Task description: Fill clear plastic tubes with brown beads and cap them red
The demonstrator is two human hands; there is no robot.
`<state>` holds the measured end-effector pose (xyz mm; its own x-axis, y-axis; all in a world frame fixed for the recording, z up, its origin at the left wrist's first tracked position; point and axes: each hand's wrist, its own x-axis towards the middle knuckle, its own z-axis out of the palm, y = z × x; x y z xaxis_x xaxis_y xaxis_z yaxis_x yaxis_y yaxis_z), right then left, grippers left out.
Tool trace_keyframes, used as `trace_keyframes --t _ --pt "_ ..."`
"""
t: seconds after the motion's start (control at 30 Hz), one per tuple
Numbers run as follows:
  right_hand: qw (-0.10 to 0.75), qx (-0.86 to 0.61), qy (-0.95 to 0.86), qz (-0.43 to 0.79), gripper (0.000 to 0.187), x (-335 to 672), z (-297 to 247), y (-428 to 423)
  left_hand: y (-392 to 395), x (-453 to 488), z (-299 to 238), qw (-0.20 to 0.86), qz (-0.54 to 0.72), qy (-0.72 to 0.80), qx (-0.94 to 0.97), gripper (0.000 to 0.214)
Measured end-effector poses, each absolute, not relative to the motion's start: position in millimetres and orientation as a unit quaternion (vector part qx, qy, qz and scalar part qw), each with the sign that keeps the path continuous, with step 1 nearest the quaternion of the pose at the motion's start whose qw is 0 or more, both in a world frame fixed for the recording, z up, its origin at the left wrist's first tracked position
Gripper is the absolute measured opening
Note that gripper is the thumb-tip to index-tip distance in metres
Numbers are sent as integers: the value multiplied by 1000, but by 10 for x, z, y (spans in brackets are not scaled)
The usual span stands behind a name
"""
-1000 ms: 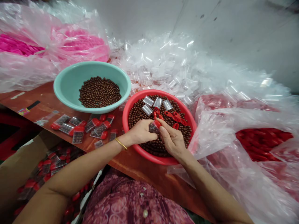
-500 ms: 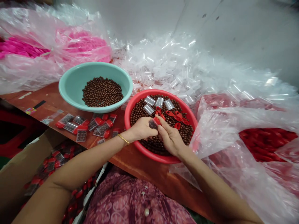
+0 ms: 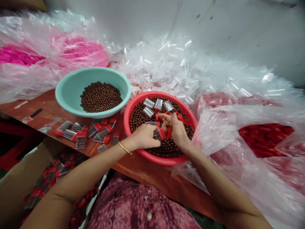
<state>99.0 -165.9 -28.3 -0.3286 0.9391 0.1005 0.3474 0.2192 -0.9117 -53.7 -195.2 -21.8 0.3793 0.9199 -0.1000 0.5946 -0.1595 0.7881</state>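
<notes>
Over the red basin (image 3: pixel 164 161) of brown beads (image 3: pixel 138 119), my left hand (image 3: pixel 143 136) is closed around a small clear container (image 3: pixel 157 134) with dark contents and a red end. Behind it a second clear case (image 3: pixel 151 123) shows partly at the fingers; whether it is held I cannot tell. My right hand (image 3: pixel 179 132) pinches a red plastic cap (image 3: pixel 169 132), just right of the container. Several empty clear cases (image 3: pixel 148 111) and loose red caps (image 3: pixel 182 118) lie on the beads, the caps partly hidden by my right hand.
A teal basin (image 3: pixel 69 86) with brown beads stands to the left. Filled red-capped containers (image 3: pixel 81 141) lie before it, and more fill a cardboard box (image 3: pixel 26 162) below. Clear cases (image 3: pixel 166 60) are heaped behind. Plastic bags hold pink pieces (image 3: pixel 78 47) and red pieces (image 3: pixel 264 138).
My hands have moved apart; the container stays in my left hand. My right hand has shifted slightly right and now has a red cap. The view has shifted slightly.
</notes>
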Motion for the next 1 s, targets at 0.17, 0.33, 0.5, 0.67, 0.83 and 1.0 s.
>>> trace_keyframes --t 0.17,0.33,0.5,0.67,0.83,1.0 --pt "330 -423 -706 462 79 856 -407 -1606 -1976 -511 -147 324 132 519 780 17" --pt "283 -405 -768 408 72 849 -345 -1615 -1970 -499 -201 270 100 529 798 24" --pt "304 -401 -726 468 76 760 -295 -1617 -2009 -481 -219 250 169 541 785 21" --pt "298 -431 -776 351 47 1230 -211 -1445 -2244 -772 -126 228 345 593 690 18" --pt "56 -344 -937 29 36 1872 -247 -1349 -2583 -1581 -274 110 144 775 606 21" --pt "24 -314 -946 -73 28 1879 -365 -1403 -2792 -2097 -446 24 -61 739 671 17"
